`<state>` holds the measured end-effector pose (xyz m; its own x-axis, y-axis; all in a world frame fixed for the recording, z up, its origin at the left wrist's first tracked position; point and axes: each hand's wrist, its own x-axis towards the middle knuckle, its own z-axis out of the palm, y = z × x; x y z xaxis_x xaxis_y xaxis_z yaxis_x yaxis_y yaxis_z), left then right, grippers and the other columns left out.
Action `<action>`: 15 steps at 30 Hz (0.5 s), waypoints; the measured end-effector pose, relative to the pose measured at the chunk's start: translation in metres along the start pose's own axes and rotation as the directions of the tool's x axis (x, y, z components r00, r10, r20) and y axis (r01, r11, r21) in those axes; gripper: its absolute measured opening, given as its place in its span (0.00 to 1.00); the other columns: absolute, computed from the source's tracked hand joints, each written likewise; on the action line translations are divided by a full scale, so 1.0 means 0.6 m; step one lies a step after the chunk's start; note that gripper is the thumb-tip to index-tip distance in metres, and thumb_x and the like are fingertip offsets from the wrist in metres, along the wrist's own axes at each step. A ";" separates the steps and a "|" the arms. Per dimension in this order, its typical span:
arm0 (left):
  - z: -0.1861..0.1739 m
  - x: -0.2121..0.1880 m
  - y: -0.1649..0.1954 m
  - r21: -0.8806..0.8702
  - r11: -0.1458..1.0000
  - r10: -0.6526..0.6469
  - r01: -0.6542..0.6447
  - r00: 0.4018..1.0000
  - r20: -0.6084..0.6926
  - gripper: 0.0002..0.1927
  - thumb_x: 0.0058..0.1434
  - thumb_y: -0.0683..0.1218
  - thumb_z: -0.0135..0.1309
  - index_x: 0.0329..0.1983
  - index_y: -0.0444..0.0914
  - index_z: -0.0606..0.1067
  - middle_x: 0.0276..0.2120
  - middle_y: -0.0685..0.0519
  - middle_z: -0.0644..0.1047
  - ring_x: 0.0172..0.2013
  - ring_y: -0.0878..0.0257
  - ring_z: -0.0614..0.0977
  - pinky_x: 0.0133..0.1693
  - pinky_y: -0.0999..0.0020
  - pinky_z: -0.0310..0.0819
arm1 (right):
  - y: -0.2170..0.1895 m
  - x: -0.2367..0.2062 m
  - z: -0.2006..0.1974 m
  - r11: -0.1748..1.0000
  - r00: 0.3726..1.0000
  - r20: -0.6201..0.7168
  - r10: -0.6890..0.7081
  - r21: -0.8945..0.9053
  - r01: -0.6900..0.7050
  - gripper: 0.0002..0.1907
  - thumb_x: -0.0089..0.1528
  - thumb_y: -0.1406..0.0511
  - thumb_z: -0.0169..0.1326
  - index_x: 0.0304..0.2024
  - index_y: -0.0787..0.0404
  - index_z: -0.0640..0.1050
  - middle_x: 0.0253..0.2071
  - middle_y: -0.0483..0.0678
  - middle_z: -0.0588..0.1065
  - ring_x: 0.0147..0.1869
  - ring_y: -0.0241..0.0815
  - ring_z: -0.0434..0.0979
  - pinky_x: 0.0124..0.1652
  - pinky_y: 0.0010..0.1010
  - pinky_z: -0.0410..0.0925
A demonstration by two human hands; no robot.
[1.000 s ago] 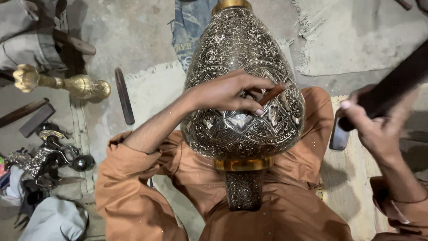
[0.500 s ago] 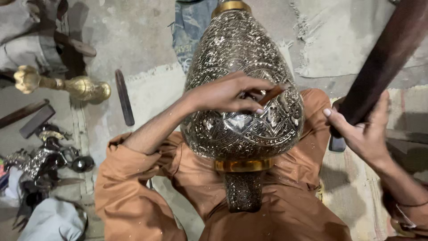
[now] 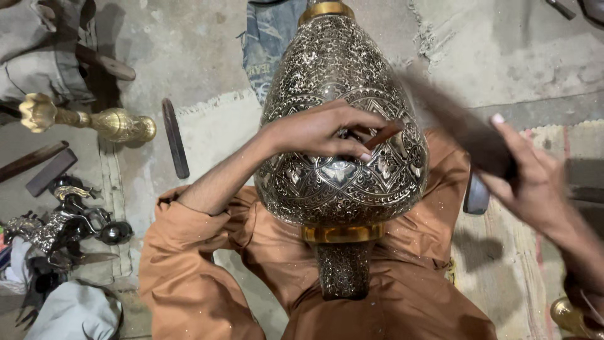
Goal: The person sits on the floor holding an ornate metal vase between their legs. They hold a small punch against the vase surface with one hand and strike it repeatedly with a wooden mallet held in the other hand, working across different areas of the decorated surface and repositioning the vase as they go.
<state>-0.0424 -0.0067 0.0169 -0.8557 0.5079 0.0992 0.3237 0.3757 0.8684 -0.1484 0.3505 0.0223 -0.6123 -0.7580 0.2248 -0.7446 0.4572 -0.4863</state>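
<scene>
A large engraved metal vase [image 3: 343, 176] with brass bands lies in my lap, its neck pointing away from me. My left hand [image 3: 321, 132] rests on its belly and pinches a small wooden-handled chisel [image 3: 380, 135] against the surface. My right hand [image 3: 531, 182] grips a dark wooden mallet [image 3: 453, 123], blurred in motion, its head close above the chisel. My orange clothing [image 3: 251, 264] lies beneath the vase.
A brass vase [image 3: 94, 119] lies at the left beside a dark metal bar [image 3: 175, 138]. Small metal figurines [image 3: 63, 220] and flat tools clutter the left floor. Folded jeans [image 3: 267, 44] lie at the top, a woven mat [image 3: 509, 271] to the right.
My right hand has swung the mallet down from the upper right toward the chisel. The left hand and vase have stayed still.
</scene>
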 end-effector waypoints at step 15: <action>0.005 -0.023 0.010 -0.032 0.997 -0.071 0.067 0.987 -0.147 0.29 0.66 0.54 0.58 0.68 0.42 0.68 0.36 0.54 0.84 0.34 0.63 0.89 0.40 0.64 0.83 | 0.064 -0.021 -0.037 0.975 0.987 0.047 0.157 0.153 -0.162 0.20 0.68 0.67 0.64 0.55 0.67 0.69 0.40 0.55 0.78 0.41 0.45 0.81 0.43 0.30 0.74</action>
<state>-0.0275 -0.0093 0.0190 -0.9266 0.3604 0.1076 0.2525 0.3838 0.8882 -0.1750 0.3876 0.0195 -0.7082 -0.6981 0.1057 -0.5858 0.4974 -0.6398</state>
